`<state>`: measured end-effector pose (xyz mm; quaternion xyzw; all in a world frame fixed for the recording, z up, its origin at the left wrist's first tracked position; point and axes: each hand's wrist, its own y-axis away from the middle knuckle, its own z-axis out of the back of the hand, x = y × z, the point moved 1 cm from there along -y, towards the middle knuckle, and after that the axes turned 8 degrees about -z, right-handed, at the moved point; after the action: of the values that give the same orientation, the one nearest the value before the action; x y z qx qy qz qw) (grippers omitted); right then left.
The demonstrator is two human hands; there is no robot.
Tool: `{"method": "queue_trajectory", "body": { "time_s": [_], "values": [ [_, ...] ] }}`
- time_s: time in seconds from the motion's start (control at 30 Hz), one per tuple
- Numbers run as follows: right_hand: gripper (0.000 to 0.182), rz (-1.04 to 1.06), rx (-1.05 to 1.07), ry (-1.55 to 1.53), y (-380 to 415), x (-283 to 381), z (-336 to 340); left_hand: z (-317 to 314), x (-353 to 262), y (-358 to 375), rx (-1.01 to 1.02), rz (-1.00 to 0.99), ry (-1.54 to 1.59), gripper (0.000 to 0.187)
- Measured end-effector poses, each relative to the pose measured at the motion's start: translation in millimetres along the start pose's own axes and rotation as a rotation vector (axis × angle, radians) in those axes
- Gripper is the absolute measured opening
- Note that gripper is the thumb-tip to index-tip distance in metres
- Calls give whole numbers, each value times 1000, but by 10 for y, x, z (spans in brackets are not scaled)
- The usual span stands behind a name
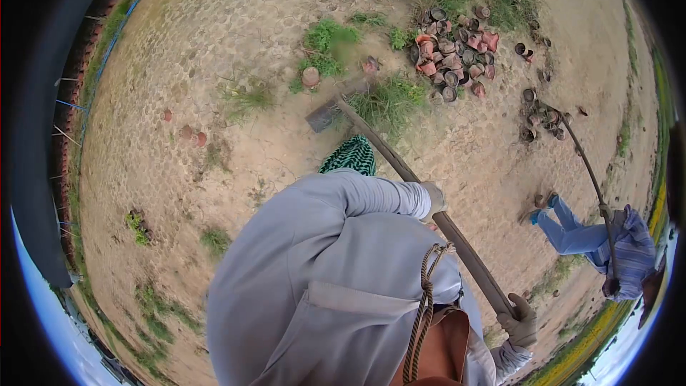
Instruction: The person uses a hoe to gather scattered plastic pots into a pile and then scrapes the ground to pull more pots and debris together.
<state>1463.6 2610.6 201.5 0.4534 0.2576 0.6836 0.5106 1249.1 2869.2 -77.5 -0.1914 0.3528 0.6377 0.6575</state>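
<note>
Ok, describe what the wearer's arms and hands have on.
Both arms are covered by long, loose, pale grey-lilac sleeves with soft folds. The left hand and the right hand each wear a light grey-beige work glove, slightly soiled. At the right wrist a lighter, faintly patterned cuff shows below the glove.

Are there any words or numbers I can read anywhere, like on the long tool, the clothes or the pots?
None: no word, number, label or sign can be read.
Long-handled tool, held by the left hand and right hand: plain, no marking.
Grey shirt: no print.
Pile of clay pots: too small to show any marks.
Other person in blue: striped cloth only, no text.
</note>
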Motion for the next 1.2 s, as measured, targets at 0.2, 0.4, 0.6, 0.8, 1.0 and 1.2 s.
{"method": "queue_trajectory", "body": {
  "time_s": [0.2,0.4,0.6,0.8,1.0,1.2],
  "values": [
    [51,33,1,-210,-19,-490,261,124,-387,235,147,-34,14,41],
    [45,32,211,275,-887,524,-1119,-113,777,1184,106,358,-164,41],
    [55,272,90,717,-740,761,-1562,38,969,1297,293,458,-182,37],
    [54,101,-155,647,388,217,-669,-241,196,314,141,123,-158,38],
    [45,17,-325,73,1383,-419,-138,79,-1064,-152,240,-127,-171,39],
    [44,-7,-247,-211,1236,-817,-178,163,-1092,74,190,-169,-170,36]
  ]
}}
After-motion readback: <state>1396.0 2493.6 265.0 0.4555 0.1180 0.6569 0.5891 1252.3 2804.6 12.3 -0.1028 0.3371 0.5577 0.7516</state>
